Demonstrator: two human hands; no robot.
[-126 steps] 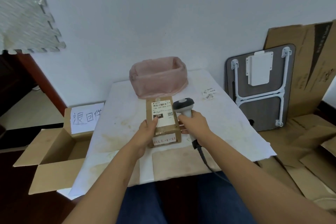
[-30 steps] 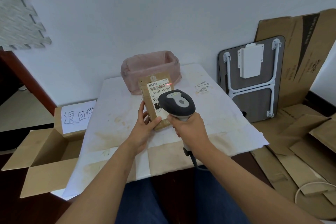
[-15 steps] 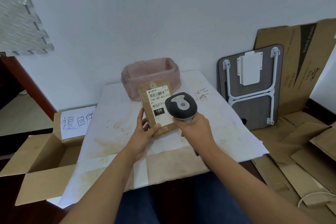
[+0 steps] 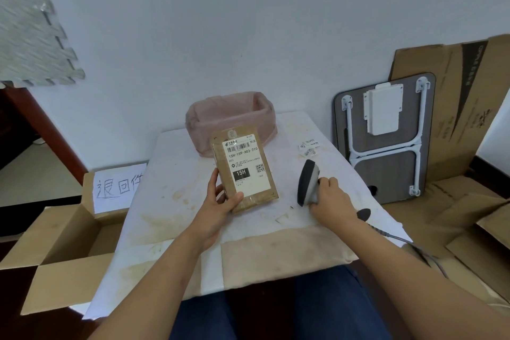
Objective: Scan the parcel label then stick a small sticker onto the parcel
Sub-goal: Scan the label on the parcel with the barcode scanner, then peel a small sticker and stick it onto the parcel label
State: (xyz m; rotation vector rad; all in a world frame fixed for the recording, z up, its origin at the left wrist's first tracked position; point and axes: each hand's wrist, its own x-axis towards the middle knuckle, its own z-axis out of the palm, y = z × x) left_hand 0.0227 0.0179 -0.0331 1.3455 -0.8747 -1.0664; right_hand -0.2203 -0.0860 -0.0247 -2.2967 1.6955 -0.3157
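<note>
My left hand [image 4: 220, 201] grips the lower left corner of a brown parcel [image 4: 258, 196], tilted up above the table with its white shipping label [image 4: 244, 164] facing me. To the right, my right hand [image 4: 329, 194] holds a grey and black barcode scanner [image 4: 307, 182] by its handle, head turned left and low at the table surface. The scanner's cable [image 4: 392, 234] trails off the right table edge. Small white stickers [image 4: 309, 146] lie at the table's far right.
A pink-lined bin [image 4: 230, 119] stands at the back of the white paper-covered table [image 4: 171, 188]. An open cardboard box [image 4: 63, 243] with a handwritten sign sits to the left. A folded lap table [image 4: 383, 141] and flattened cardboard [image 4: 455, 107] lean at the right.
My right hand has swung the scanner away from the label, to the right and down toward the table. The parcel stays raised in my left hand.
</note>
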